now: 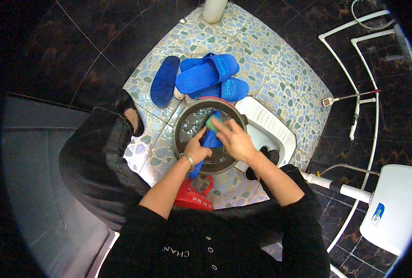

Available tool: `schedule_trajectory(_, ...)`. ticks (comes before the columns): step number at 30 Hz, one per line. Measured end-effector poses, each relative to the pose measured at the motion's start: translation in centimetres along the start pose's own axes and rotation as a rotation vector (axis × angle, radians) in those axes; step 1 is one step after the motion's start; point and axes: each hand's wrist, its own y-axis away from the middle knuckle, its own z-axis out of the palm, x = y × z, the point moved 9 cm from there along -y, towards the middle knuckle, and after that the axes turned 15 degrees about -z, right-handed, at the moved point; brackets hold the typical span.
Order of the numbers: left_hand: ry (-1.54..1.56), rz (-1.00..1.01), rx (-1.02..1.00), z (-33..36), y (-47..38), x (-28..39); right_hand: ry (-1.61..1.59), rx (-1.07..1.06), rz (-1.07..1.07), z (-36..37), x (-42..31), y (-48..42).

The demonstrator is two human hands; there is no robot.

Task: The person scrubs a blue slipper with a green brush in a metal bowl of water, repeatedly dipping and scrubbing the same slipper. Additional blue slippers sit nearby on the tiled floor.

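Note:
Over a round dark basin (pixel 178 153) of water, my left hand (pixel 197 147) grips a blue rubber slipper (pixel 211 139), which lies tilted across the basin's near rim. A metal bangle circles that wrist. My right hand (pixel 236 139) holds a green scrubbing sponge (pixel 213 124) against the slipper's far part; the hand is slightly blurred. Beyond the basin, several blue slippers (pixel 206 74) with printed straps lie piled on the tiled floor. A darker blue slipper (pixel 165 81) lies beside them, sole up.
A white squat toilet (pixel 291 140) adjoins the basin's right side. A red bag (pixel 193 198) lies at the near side. White pipes (pixel 375 121) and a white cistern (pixel 390 208) are on the right wall. A pipe (pixel 214 12) stands at the far corner.

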Motion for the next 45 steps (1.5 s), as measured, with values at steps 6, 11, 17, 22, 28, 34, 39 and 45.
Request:
schedule_trajectory(6, 0.006, 0.06, -0.093, 0.7, 0.4, 0.2, 0.004, 0.052, 0.14, -0.4, 2.6, 0.5)
schedule_trajectory(11, 0.102, 0.152, -0.222, 0.0, 1.9, 1.6, -0.158, 0.085, 0.359, 0.2, 8.5, 0.3)
schedule_trajectory(17, 0.77, -0.303, -0.649, 1.9, 2.4, -1.5, -0.272, 0.325, 0.412, 1.2, 10.3, 1.2)
schedule_trajectory(22, 0.699, -0.487, -0.576, 0.5, 0.0, -3.9, -0.257, 0.483, 0.27, 2.0, 9.4, 1.4)
schedule_trajectory(28, 0.434, -0.332, -0.26, -0.4, -3.4, -5.2, -0.378, 0.277, 0.239, 6.5, 8.7, 1.6)
schedule_trajectory(34, -0.426, -0.081, 0.13, -2.8, -5.9, -1.6, -0.408, 0.418, 0.44, 7.8, 10.4, 2.8)
schedule_trajectory(39, -0.693, 0.076, 0.33, 0.4, -2.0, 2.4, -0.41, 0.464, 0.523, 8.6, 10.3, 2.6)
schedule_trajectory(45, -0.724, -0.129, 0.258, 2.6, -2.2, 2.0, -0.394, 0.483, 0.686, 11.2, 10.9, 2.4)
